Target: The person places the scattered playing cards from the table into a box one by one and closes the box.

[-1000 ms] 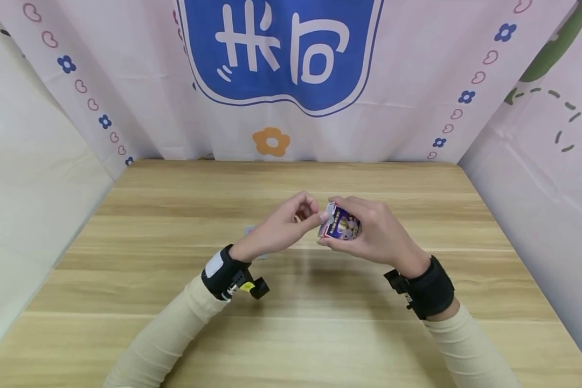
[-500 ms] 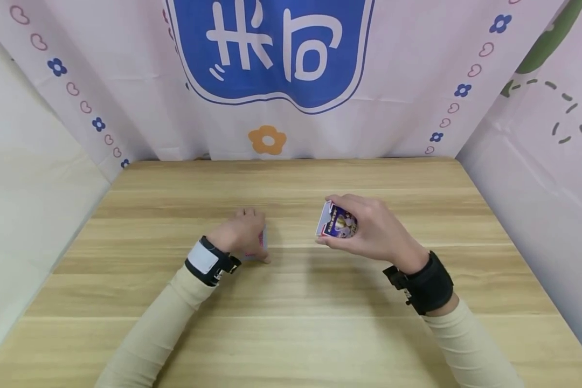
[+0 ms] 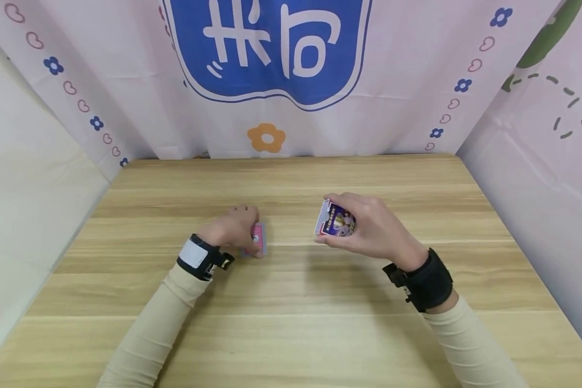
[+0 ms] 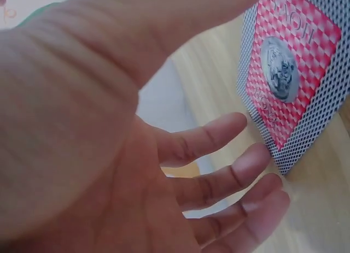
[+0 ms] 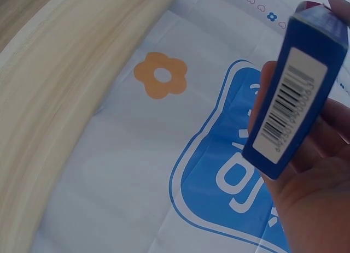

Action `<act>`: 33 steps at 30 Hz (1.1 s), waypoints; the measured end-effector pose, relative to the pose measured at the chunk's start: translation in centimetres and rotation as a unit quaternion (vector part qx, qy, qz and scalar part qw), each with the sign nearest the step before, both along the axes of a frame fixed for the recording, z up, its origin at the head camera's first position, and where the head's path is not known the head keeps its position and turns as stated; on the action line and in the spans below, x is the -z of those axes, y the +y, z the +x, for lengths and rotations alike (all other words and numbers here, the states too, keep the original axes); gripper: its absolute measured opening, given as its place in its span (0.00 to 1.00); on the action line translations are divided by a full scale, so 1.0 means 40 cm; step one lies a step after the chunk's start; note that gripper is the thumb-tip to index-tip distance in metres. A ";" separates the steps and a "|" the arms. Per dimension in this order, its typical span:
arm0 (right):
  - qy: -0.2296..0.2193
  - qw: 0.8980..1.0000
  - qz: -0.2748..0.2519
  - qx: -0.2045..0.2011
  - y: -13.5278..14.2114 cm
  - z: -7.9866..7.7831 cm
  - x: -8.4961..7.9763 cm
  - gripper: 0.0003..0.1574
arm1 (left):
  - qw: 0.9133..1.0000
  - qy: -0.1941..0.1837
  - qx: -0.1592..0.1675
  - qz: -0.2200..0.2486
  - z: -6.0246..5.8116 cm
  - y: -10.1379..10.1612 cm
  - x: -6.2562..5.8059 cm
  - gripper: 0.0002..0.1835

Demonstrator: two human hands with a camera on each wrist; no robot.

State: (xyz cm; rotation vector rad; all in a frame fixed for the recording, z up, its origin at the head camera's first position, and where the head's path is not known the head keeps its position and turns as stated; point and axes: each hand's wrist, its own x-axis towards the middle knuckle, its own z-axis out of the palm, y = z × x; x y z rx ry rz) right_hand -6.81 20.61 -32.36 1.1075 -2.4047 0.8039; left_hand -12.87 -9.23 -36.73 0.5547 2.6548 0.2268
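Observation:
A playing card (image 3: 257, 237) with a red checked back and a grey patterned border lies face down left of the table's middle; whether others lie under it I cannot tell. My left hand (image 3: 233, 226) is just left of it, thumb by its near end and fingers by its far end. In the left wrist view the fingers (image 4: 219, 182) are spread loosely near a corner of the playing card. My right hand (image 3: 380, 229) grips a card box (image 3: 340, 221) above the table, its pale open end facing left. A barcode side of the box shows in the right wrist view.
The wooden table (image 3: 291, 323) ends at a hanging white curtain (image 3: 174, 129) with a blue emblem and an orange flower. White cloth walls close off both sides. Each wrist wears a black strap with a small camera.
My left hand has left the card box and moved left and down to the playing card, then shifted slightly left, uncovering more of it. My right hand stays holding the box.

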 end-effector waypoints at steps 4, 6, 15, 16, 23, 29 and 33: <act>-0.003 1.000 0.003 -0.001 -0.003 0.001 -0.001 0.45 | 1.000 -0.009 0.002 0.027 -0.003 -0.002 0.005 0.28; -0.006 1.000 0.005 -0.001 -0.005 0.002 -0.001 0.46 | 0.998 -0.009 0.021 0.051 0.001 0.000 0.000 0.20; -0.013 1.000 0.008 0.002 -0.003 0.001 0.003 0.46 | 0.959 0.040 0.112 0.257 0.042 0.070 -0.110 0.07; -0.013 1.000 0.007 0.003 -0.002 0.001 0.004 0.45 | 0.952 0.038 0.111 0.284 0.048 0.080 -0.128 0.07; -0.017 1.000 0.002 -0.002 0.000 0.001 0.003 0.44 | 0.911 0.025 0.082 0.403 0.083 0.131 -0.215 0.07; -0.017 1.000 0.001 -0.010 -0.008 0.003 -0.002 0.42 | 0.911 0.054 0.071 0.403 0.093 0.152 -0.221 0.05; -0.015 1.000 0.004 -0.014 -0.011 0.003 -0.001 0.43 | 0.915 0.054 0.058 0.395 0.095 0.151 -0.219 0.05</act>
